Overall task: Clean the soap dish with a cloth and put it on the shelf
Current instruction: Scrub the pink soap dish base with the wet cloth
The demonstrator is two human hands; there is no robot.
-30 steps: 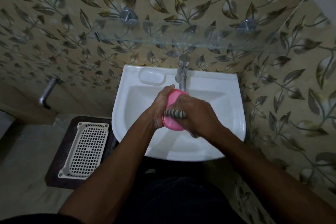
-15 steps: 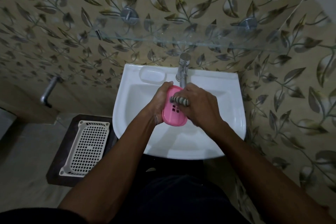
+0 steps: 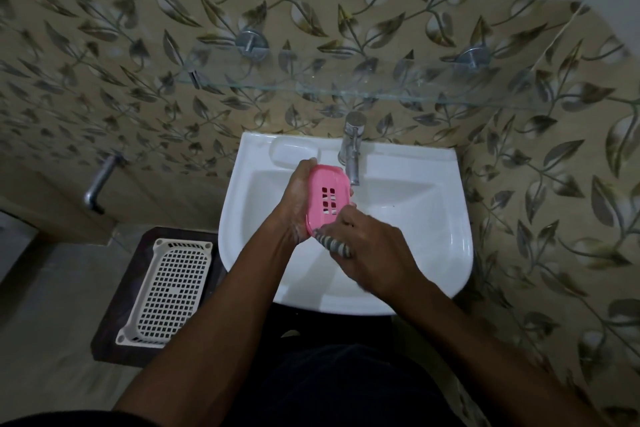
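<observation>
A pink soap dish (image 3: 327,196) with a grid of drain holes is tilted on edge above the white basin (image 3: 433,218). My left hand (image 3: 298,204) grips its left side. My right hand (image 3: 370,250) is closed on a striped grey cloth (image 3: 334,246) and presses it against the dish's near end. Most of the cloth is hidden under my fingers. A glass shelf (image 3: 346,88) on two metal brackets runs along the tiled wall above the basin.
A chrome tap (image 3: 351,147) stands at the basin's back, close to the dish's far end. A moulded soap recess (image 3: 294,151) lies left of it. On the floor to the left sits a white perforated tray (image 3: 169,288) on a dark mat; a wall pipe (image 3: 98,184) sticks out above it.
My right hand with the cloth has slid from the dish's far end down to its near end, uncovering the drain holes. The left hand keeps its hold.
</observation>
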